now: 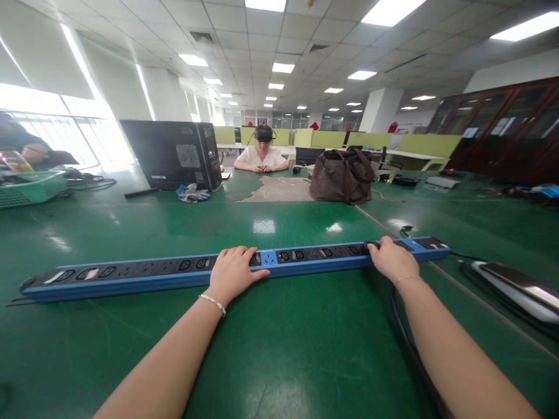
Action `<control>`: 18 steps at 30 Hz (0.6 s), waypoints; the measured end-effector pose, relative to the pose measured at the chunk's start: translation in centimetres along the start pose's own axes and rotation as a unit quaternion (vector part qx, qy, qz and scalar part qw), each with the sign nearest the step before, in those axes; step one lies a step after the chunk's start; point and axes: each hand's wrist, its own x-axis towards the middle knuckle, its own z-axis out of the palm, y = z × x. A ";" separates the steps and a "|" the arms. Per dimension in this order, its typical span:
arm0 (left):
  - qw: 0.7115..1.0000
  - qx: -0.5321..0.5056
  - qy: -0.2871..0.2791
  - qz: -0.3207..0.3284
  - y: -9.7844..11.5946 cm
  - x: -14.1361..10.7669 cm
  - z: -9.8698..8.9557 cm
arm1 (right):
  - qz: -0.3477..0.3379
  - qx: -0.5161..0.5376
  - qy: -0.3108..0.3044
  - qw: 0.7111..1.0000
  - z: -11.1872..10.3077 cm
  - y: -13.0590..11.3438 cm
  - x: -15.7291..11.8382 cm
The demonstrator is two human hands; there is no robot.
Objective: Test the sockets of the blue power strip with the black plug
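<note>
Blue and black casing: a long power strip (305, 256) lies across the middle of the frame, its right end higher in view. Both my hands are on it. Left hand (238, 270), just left of centre: fingers half curled over the top, thumb along the near side, holding the strip. Right hand (395, 262), right of centre: closed round a black plug (371, 247) at the sockets. Cannot tell whether the plug is seated; my fingers hide it.

Risks, as I judge them: a push off-axis could bind the plug or skid the strip, since the green table (279, 331) looks glossy and my left hand bears well away from the plug. The black cable (399, 317), hanging beside my right forearm toward the lower edge, could tug the plug askew if my arm catches it.

Surroundings: a phone (519, 279) on a pale object at the right edge, near a thin cord (467, 256) from the strip's end; a sideways slide would meet these first. Beyond, a computer case (174, 154) and gloves (193, 193) upper left, a brown bag (340, 174) upper right of centre, a seated person (262, 157) between. Green basket (32, 187) at left edge, well apart.
</note>
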 end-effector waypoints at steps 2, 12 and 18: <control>1.000 0.000 -0.004 -0.002 0.0 0.0 0.0 | -0.005 -0.004 0.001 1.000 0.0 -0.1 -0.1; 1.000 -0.004 0.003 0.003 -0.1 0.0 0.0 | -0.018 -0.007 -0.007 1.000 -0.3 0.0 -0.1; 1.000 -0.001 0.006 0.004 -0.1 0.0 0.1 | -0.023 0.001 -0.003 1.000 -0.3 0.3 0.1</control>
